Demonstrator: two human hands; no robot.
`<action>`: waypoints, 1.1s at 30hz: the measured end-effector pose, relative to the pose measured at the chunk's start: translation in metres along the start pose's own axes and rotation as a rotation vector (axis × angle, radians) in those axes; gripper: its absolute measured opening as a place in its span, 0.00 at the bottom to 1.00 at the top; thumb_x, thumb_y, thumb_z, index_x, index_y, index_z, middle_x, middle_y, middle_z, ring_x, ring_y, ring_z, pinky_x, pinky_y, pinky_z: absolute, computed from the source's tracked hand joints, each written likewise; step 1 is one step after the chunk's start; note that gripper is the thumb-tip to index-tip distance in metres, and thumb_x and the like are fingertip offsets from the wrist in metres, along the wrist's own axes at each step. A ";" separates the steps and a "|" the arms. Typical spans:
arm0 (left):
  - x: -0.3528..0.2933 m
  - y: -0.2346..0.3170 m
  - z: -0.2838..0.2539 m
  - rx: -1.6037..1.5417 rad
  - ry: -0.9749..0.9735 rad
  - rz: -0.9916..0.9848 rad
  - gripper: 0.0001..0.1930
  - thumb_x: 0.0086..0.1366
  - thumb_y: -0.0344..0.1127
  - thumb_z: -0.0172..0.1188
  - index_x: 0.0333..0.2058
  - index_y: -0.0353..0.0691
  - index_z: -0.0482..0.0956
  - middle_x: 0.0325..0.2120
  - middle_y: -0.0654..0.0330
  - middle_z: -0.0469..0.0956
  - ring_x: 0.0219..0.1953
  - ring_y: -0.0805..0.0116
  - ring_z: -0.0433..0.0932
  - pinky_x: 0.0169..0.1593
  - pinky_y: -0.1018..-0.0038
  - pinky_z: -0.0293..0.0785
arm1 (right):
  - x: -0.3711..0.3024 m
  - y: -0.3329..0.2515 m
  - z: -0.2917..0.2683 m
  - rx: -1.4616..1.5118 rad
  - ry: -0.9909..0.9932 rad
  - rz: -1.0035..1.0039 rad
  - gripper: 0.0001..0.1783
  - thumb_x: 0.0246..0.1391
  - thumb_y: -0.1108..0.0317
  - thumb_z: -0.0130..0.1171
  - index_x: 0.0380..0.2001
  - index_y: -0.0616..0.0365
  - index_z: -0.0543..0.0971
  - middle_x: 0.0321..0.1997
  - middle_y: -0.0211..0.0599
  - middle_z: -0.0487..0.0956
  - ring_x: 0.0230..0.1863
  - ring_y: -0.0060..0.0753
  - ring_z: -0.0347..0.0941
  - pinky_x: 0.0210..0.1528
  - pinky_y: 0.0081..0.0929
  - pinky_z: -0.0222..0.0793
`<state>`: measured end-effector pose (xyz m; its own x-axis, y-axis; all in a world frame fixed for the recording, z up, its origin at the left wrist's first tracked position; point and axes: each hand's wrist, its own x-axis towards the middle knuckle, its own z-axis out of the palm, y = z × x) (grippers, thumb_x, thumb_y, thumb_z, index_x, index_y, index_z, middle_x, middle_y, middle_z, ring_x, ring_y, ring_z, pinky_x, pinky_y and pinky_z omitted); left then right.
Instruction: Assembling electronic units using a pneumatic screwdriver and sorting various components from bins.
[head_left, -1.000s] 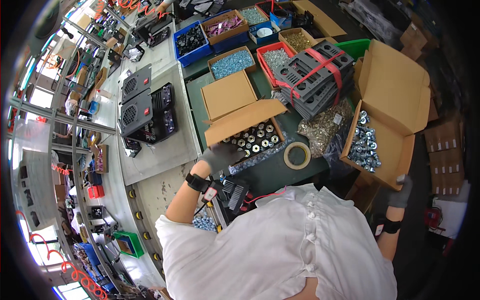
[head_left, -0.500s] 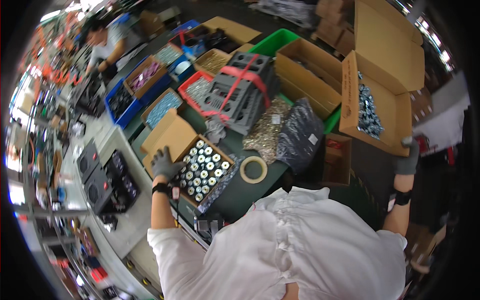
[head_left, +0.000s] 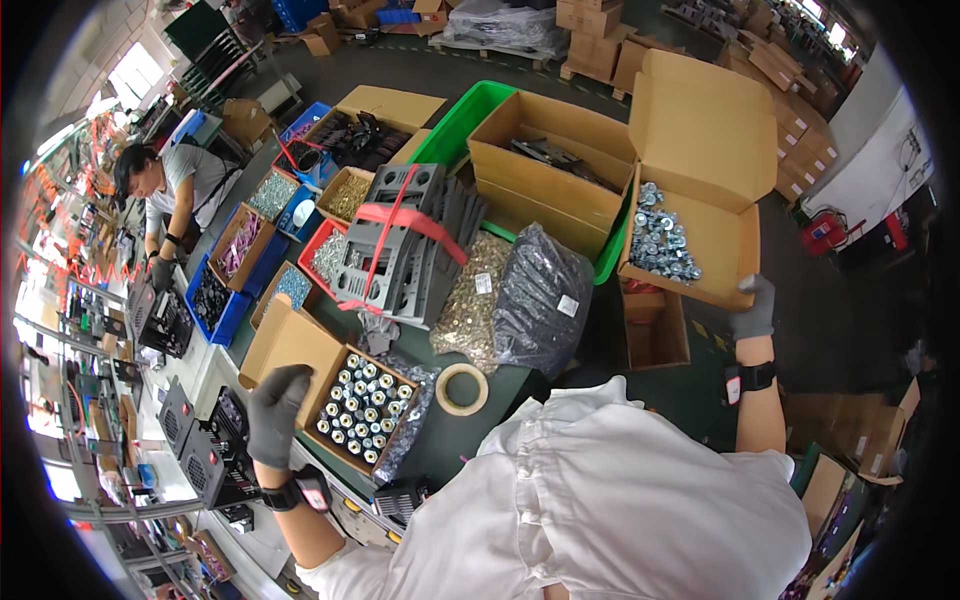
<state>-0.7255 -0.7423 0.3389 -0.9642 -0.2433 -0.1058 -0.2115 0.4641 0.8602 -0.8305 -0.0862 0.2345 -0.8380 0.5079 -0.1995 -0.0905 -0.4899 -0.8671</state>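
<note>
My right hand (head_left: 755, 308), in a grey glove, grips the near right corner of an open cardboard box (head_left: 735, 240). Loose silver flanged bolts or nuts (head_left: 662, 235) lie heaped toward that box's left side, and its lid stands raised. My left hand (head_left: 278, 415), also gloved, is beside a smaller open cardboard box (head_left: 345, 455), in front of its folded-back lid (head_left: 290, 345). Its fingers look loosely bent and apart, with nothing visible in them. Brass-centred round metal fittings (head_left: 370, 398) stand in rows inside the smaller box.
A tape roll (head_left: 462, 389), bagged parts (head_left: 540, 300) and strapped grey panels (head_left: 400, 245) sit on the green table. Behind are a tall carton (head_left: 550, 190) and a green bin (head_left: 470, 120). At far left a co-worker (head_left: 180, 190) leans over a bench.
My left hand has come off the smaller box's edge and moved left beside its lid. My right hand still holds the bolt box's corner. The view has shifted, showing more of the background.
</note>
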 end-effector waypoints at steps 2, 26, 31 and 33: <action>0.002 0.035 0.040 -0.048 -0.170 0.013 0.13 0.62 0.35 0.59 0.41 0.31 0.78 0.35 0.59 0.80 0.39 0.73 0.76 0.45 0.77 0.71 | 0.016 0.015 -0.002 -0.011 -0.070 0.052 0.04 0.37 0.66 0.54 0.17 0.51 0.71 0.23 0.27 0.71 0.30 0.26 0.69 0.41 0.25 0.65; 0.067 0.013 0.368 -1.204 -0.101 -0.442 0.13 0.60 0.37 0.54 0.41 0.36 0.74 0.32 0.57 0.78 0.33 0.65 0.80 0.39 0.69 0.80 | 0.122 0.091 0.110 -0.485 -0.894 0.246 0.34 0.52 0.55 0.60 0.57 0.65 0.65 0.51 0.36 0.72 0.51 0.26 0.68 0.52 0.24 0.64; 0.046 0.009 0.359 -1.015 0.057 -0.335 0.18 0.56 0.39 0.55 0.42 0.33 0.74 0.34 0.58 0.77 0.36 0.68 0.78 0.43 0.73 0.76 | 0.143 0.110 0.171 -0.233 -1.009 0.545 0.35 0.49 0.62 0.52 0.62 0.58 0.62 0.53 0.34 0.72 0.50 0.26 0.69 0.49 0.27 0.67; 0.044 0.002 0.354 -1.035 0.114 -0.369 0.16 0.56 0.39 0.55 0.39 0.34 0.74 0.33 0.59 0.77 0.35 0.70 0.77 0.41 0.74 0.75 | 0.142 0.119 0.189 -0.182 -1.134 0.556 0.36 0.46 0.63 0.53 0.61 0.59 0.62 0.52 0.35 0.73 0.49 0.27 0.69 0.49 0.28 0.67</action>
<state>-0.8246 -0.4505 0.1596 -0.8379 -0.3218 -0.4408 -0.1955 -0.5770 0.7930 -1.0619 -0.2063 0.1893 -0.7353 -0.6649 -0.1317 0.4179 -0.2917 -0.8604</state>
